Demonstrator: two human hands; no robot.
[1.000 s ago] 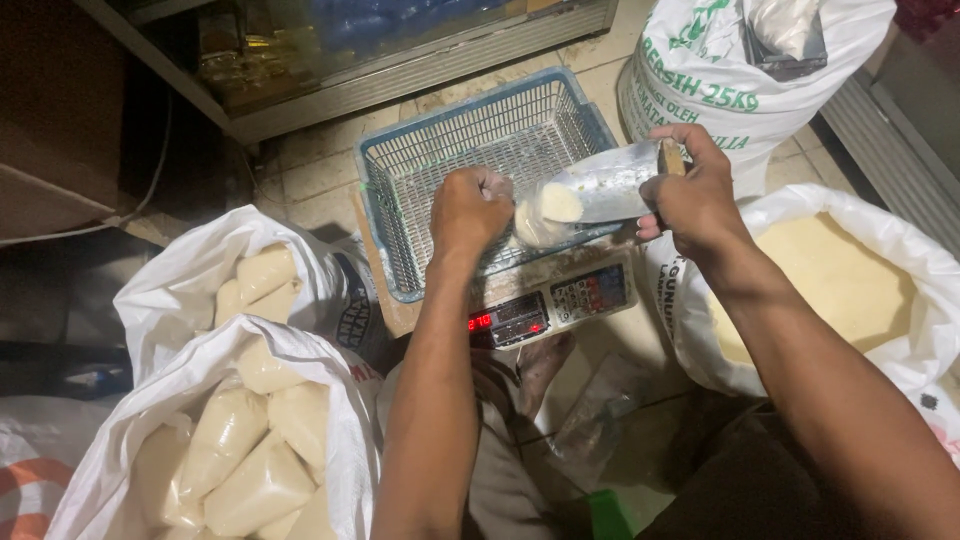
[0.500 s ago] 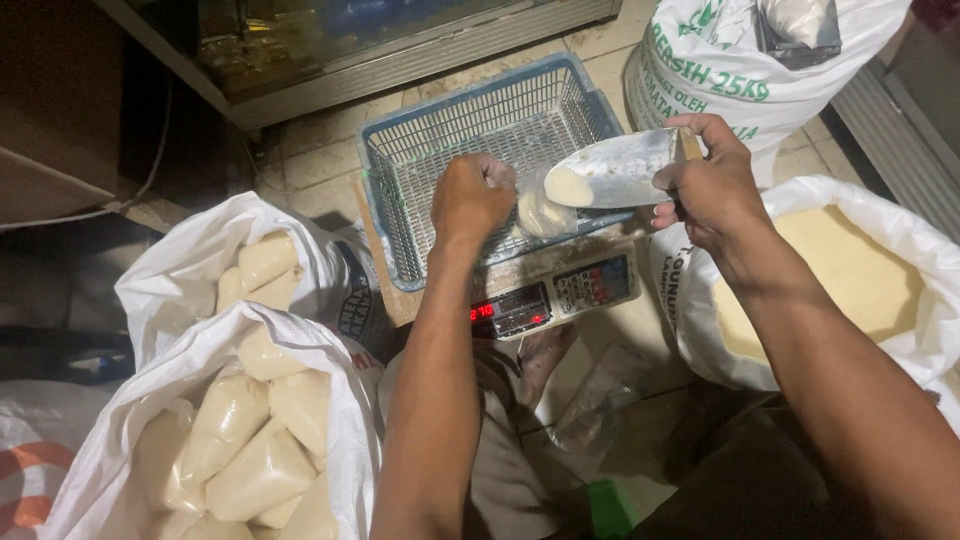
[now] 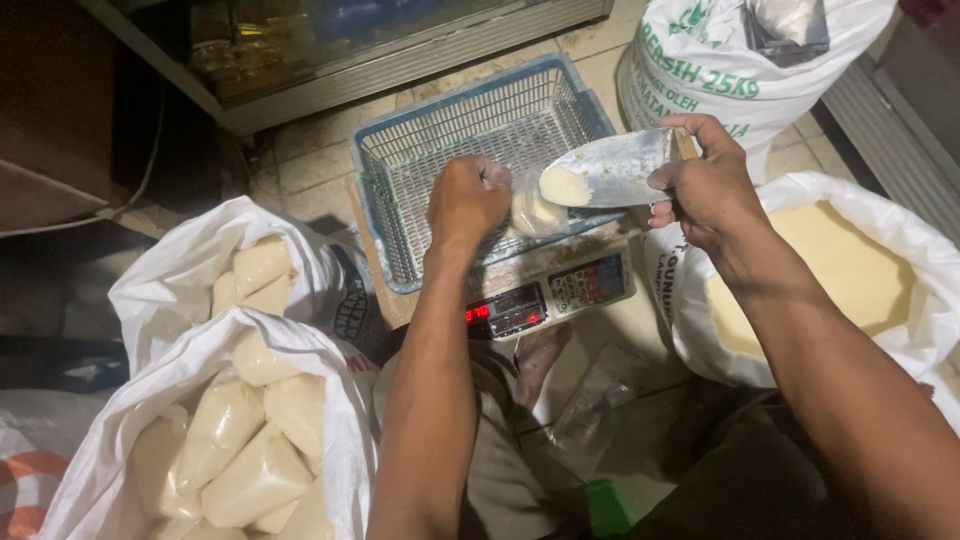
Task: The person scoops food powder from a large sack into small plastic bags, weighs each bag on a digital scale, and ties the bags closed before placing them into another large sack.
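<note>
My left hand [image 3: 465, 197] grips the mouth of a small clear plastic bag [image 3: 532, 211] partly filled with pale powder, resting in a blue wire basket [image 3: 420, 140] on a digital scale [image 3: 550, 297]. A metal scoop [image 3: 620, 165] sits in my right hand [image 3: 705, 180], its tip with a lump of pale powder right at the bag's opening. A large white sack of pale powder [image 3: 850, 270] lies open under my right forearm.
Two white sacks of filled small bags [image 3: 225, 430] stand at the left. A printed white sack [image 3: 720, 70] stands at the back right, a glass-fronted cabinet [image 3: 330, 50] behind the basket. Loose clear plastic bags [image 3: 600, 395] lie on the tiled floor below the scale.
The scoop has tilted and come down toward the bag's mouth. Most of the powder has left the scoop. My left hand stays on the bag.
</note>
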